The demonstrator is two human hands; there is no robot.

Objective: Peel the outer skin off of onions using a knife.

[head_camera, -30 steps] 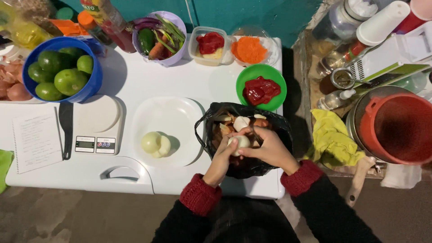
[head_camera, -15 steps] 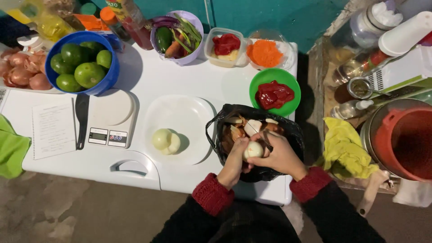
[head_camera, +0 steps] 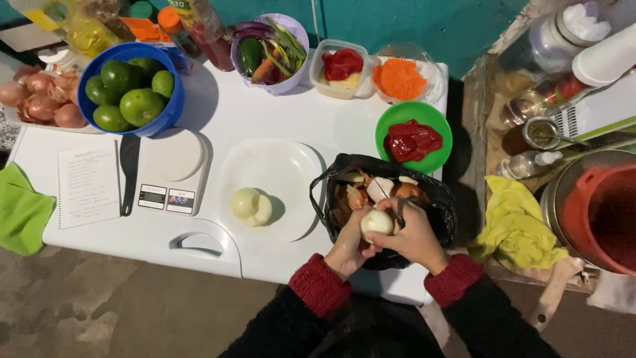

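A pale, round peeled onion (head_camera: 376,222) is gripped by both the left hand (head_camera: 349,244) and right hand (head_camera: 414,235) over the black plastic bag (head_camera: 437,199), lower centre of frame; being slick, it could be dropped among the peelings.

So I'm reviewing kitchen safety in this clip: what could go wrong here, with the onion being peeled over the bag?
The right hand seems to work a thin dark blade against the onion close to the left hand fingers, so a slip could cut them. The black bag sits near the white table edge and might slide off. The peeled onion might drop among the skins.
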